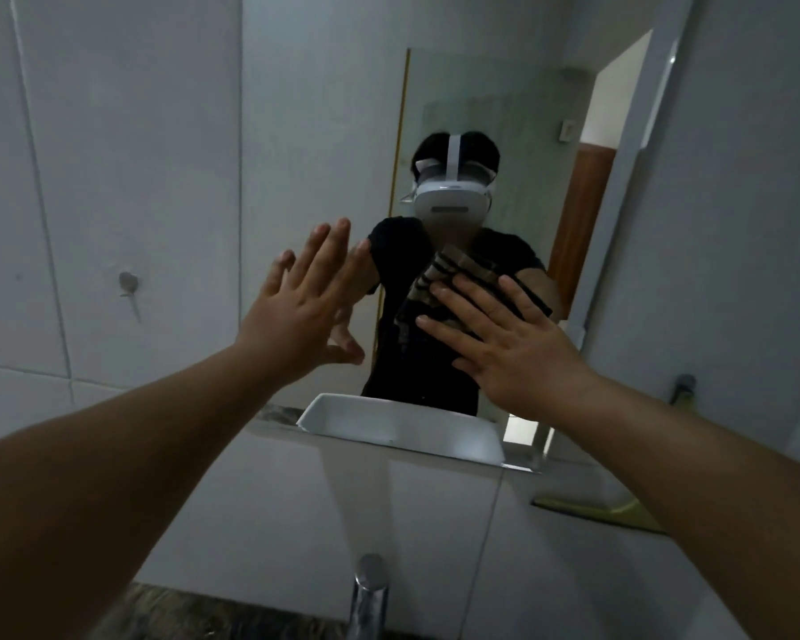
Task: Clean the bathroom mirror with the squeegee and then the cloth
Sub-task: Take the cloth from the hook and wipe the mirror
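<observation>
Covering the room on every side were large pale grey wall tiles (102,187), smooth and matt, split by thin grout lines. Against them hung the frameless rectangular bathroom mirror (495,113), its glass hazy in the upper part; its right edge was hard to trace. Reflected low in it sat a white rectangular basin (403,424), and I couldn't make out anything inside. The left hand (306,302) lay flat with fingers straight and spread, at the mirror's left edge, holding nothing. The right hand (504,344), also flat and spread, pressed a folded brown cloth with dark stripes (463,270) against the glass, hiding most of it. At the bottom, a round chrome tap (368,593) was cut off by the frame.
</observation>
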